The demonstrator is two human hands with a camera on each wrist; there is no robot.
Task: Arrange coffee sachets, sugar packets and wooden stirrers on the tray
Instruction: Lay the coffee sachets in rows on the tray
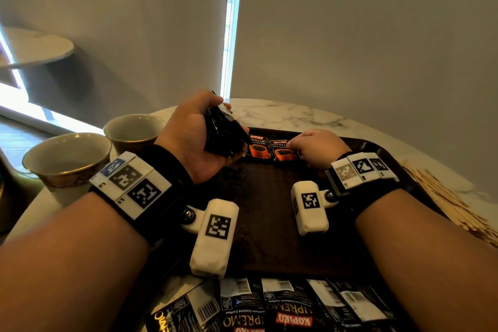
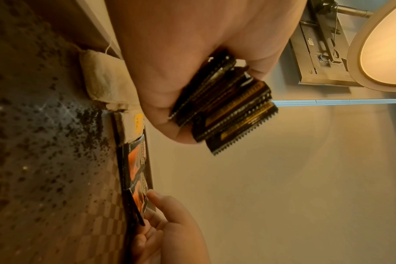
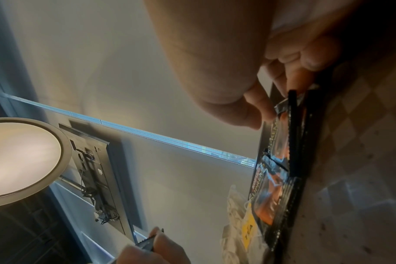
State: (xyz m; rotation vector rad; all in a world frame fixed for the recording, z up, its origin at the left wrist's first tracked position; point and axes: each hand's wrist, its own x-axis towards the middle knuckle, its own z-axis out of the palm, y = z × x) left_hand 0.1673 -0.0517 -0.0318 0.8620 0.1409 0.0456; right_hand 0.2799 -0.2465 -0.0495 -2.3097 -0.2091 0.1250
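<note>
looks like the coffee-sachet step: left hand (image 1: 194,137) grips a stack of sachets (image 1: 223,135) above the tray (image 1: 269,210), right hand (image 1: 318,147) pinches the sachet (image 1: 284,149) just laid at its fingertips (two down), next one goes just beside it.

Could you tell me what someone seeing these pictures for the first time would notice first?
The left hand stands out, raised over the dark tray and gripping a fanned stack of black coffee sachets. Next, the right hand pinches one of two Kopiko sachets lying side by side at the tray's far edge. More sachets lie in a row along the near edge, two cups stand to the left, and wooden stirrers lie to the right.
</note>
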